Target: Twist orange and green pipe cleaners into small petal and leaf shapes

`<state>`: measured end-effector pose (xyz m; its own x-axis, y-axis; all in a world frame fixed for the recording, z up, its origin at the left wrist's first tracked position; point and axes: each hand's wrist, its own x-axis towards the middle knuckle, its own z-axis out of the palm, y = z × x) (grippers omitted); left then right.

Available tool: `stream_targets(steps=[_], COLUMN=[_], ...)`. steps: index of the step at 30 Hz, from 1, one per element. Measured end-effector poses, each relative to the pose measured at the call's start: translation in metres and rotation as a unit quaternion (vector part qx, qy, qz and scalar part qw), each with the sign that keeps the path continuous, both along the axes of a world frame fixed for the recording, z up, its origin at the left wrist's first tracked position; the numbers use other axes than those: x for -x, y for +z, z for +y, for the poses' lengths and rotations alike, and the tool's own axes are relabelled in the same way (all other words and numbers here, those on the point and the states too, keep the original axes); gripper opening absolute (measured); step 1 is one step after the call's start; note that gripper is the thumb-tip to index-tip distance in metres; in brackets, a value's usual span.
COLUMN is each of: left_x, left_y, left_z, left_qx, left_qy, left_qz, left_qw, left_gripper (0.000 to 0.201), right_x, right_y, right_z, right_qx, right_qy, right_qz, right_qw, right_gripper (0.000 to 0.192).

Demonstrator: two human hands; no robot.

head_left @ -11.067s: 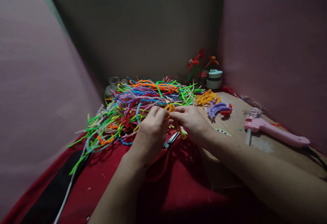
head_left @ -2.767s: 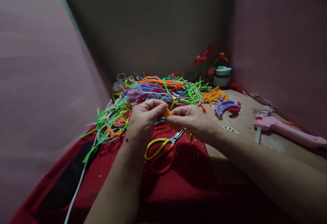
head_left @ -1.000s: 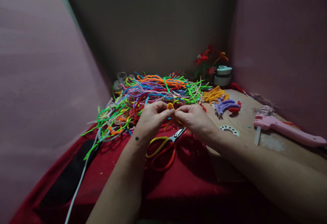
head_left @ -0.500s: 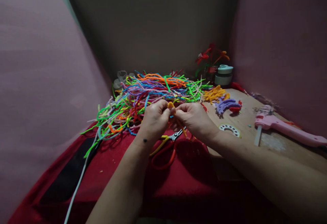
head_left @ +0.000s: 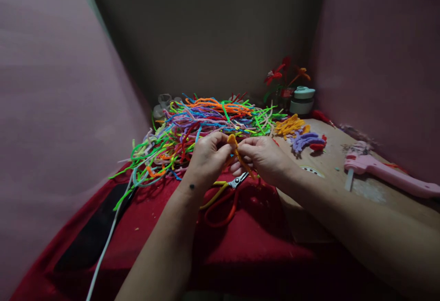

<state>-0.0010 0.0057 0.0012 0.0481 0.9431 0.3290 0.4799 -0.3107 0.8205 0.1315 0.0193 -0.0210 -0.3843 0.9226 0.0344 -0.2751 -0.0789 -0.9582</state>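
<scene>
Since half a second ago, the bent orange-yellow pipe cleaner (head_left: 232,140) shows more clearly, and the right forearm covers more of the white ring (head_left: 312,172). At left, a white cable (head_left: 106,245) crosses a flat black slab (head_left: 90,233), too dark to identify. The left hand (head_left: 210,154) pinches the pipe cleaner between thumb and forefinger, above the scissors (head_left: 237,181) on the tabletop; their blade tips are hard to make out. The right hand (head_left: 263,153) pinches its other side; its exact grip is obscured. Steady left pressure with small, even right-hand turns should shape it without crushing the fuzz. The pink glue gun's (head_left: 390,177) handle is cut off at right.
</scene>
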Motion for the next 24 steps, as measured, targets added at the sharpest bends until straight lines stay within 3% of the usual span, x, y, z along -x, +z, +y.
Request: stream_targets(steps=[12,20,24], left_x=[0.003,-0.001,-0.002], left_y=[0.008,0.006,0.004], left_z=[-0.003,-0.003,-0.004], left_qx=[0.058,0.067,0.094], left_qy=[-0.059,-0.035,-0.035], left_qz=[-0.167,-0.133,-0.142], left_qw=[0.983,0.988,0.985], left_gripper=[0.016,0.015,0.016], right_x=[-0.003,0.002,0.003], right_y=[0.008,0.004,-0.003], right_z=[-0.005,-0.007,-0.007], right_qx=[-0.004,-0.066,-0.145], right_qy=[0.008,-0.064,-0.109], right_qz=[0.035,-0.025,-0.094], right_qw=[0.999,0.995,0.979], right_gripper=[0.009,0.005,0.005])
